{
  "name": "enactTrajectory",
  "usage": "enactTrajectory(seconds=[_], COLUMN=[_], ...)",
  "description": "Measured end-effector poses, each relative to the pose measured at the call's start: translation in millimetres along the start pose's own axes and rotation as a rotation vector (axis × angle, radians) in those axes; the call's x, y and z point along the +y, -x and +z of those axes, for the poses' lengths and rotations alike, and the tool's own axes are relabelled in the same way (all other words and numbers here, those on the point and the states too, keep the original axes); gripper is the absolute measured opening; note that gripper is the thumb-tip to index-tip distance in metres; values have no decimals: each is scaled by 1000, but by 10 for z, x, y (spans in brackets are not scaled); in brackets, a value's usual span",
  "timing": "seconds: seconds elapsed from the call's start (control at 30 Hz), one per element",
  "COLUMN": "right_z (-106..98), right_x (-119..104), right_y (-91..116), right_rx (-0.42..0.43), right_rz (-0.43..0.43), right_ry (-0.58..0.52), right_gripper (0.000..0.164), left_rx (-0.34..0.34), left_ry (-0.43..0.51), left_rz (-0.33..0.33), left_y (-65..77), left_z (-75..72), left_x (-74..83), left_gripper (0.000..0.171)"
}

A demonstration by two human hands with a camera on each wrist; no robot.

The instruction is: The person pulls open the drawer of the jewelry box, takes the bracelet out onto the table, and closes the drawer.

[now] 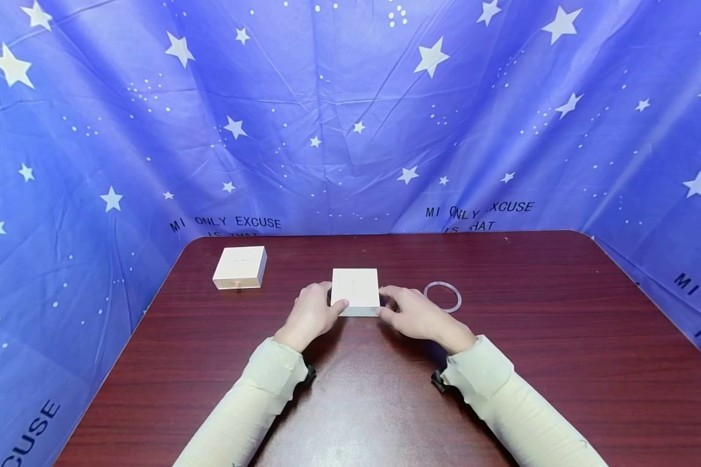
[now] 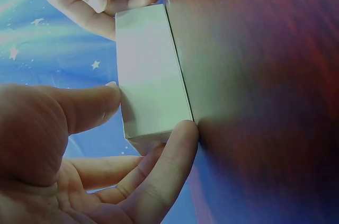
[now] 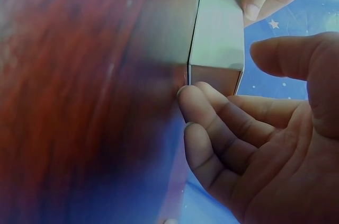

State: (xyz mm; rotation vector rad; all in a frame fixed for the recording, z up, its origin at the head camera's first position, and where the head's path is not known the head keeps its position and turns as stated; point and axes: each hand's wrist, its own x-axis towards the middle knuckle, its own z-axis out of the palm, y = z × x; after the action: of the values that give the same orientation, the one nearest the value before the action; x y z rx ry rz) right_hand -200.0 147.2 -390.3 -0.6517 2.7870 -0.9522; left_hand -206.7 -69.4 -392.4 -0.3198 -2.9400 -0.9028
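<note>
A small white square box [image 1: 355, 287] lies flat on the table between the two hands. My left hand [image 1: 311, 313] grips its left side. In the left wrist view, that thumb is on the top edge of the box [image 2: 151, 68] and the fingers are against its side and lower corner. My right hand [image 1: 416, 316] is at the box's right side. In the right wrist view, its thumb stands apart from the box [image 3: 217, 30], while loosely bent fingers lie by its end. Whether those fingertips touch the box is hard to tell.
A second white box [image 1: 239, 267], with a small tab at its front, sits toward the back left of the dark red wooden table [image 1: 350, 402]. Just beyond my right hand lies a pale translucent ring [image 1: 460, 299]. A blue star-patterned curtain [image 1: 339, 117] surrounds the table.
</note>
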Motion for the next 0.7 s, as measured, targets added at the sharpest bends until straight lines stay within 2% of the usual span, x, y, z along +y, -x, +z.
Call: enactTrajectory(seconds=[0.3, 0.7], right_z=[-27, -86], right_x=[-6, -32], right_y=[14, 27], right_rx=[5, 24], right_rz=[-14, -23], right_ry=[34, 69], right_gripper=[40, 37], left_rx=[-17, -3], left_ry=[0, -28], left_rz=[-12, -7], left_y=[10, 34], left_z=[-29, -113], left_x=[9, 40], left_gripper=[54, 54])
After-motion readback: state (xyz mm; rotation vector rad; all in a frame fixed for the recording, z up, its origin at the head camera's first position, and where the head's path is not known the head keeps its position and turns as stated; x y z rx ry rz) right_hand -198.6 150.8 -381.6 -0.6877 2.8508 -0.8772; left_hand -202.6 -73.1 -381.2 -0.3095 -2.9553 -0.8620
